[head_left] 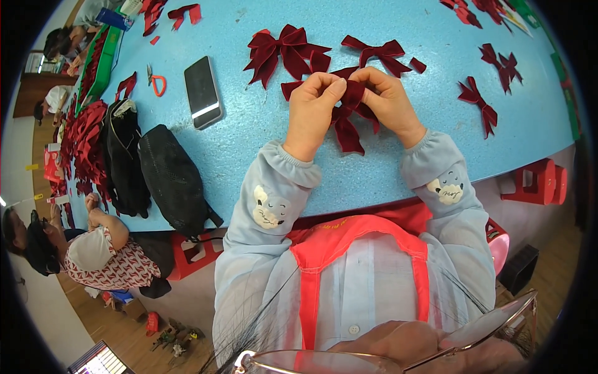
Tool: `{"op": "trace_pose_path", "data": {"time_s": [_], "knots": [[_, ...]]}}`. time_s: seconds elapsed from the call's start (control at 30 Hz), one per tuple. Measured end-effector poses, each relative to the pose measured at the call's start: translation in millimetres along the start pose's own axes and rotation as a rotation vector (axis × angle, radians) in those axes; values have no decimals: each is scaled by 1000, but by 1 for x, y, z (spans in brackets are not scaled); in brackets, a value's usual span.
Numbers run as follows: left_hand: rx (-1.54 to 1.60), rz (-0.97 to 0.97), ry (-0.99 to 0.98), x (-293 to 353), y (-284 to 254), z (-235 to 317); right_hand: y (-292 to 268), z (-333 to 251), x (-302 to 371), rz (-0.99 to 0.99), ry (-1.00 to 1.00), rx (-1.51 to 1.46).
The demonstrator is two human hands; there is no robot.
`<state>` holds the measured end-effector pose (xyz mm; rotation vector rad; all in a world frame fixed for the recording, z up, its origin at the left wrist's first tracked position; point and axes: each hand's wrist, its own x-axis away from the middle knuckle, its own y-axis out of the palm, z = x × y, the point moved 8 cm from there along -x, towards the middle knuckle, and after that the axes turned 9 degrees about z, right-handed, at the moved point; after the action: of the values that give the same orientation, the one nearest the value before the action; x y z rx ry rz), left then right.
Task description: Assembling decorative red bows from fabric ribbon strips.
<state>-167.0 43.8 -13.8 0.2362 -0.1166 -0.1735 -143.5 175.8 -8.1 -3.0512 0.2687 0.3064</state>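
Above the blue table, both my hands work on one dark red velvet ribbon bow (353,95). My left hand (313,111) pinches it from the left with thumb and fingertips. From the right, my right hand (391,105) holds it in the same kind of pinch, close to the left fingertips. The bow's tails hang toward me below the fingers, and parts of its loops are hidden behind them. Just beyond my left hand lies a larger layered bow (286,53). Past my right hand is another velvet bow (378,55), with a short ribbon piece (418,64) beside it.
More bows (478,106) lie to the right. A phone (203,92), orange-handled scissors (158,84) and black pouches (171,177) are on the left, near a heap of red ribbon (87,137) and a green crate (112,50). Other people sit along the left side. A red stool (537,182) stands at right.
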Motion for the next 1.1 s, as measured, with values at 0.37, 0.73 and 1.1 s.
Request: {"op": "trace_pose_path", "data": {"time_s": [0.37, 0.73, 1.1], "knots": [[-230, 144, 307, 5, -2, 16, 2, 3, 2, -5, 280, -281], [373, 166, -110, -2, 0, 0, -25, 18, -5, 267, 320, -455], [145, -4, -239, 5, 5, -24, -11, 16, -4, 195, 381, -672]]}}
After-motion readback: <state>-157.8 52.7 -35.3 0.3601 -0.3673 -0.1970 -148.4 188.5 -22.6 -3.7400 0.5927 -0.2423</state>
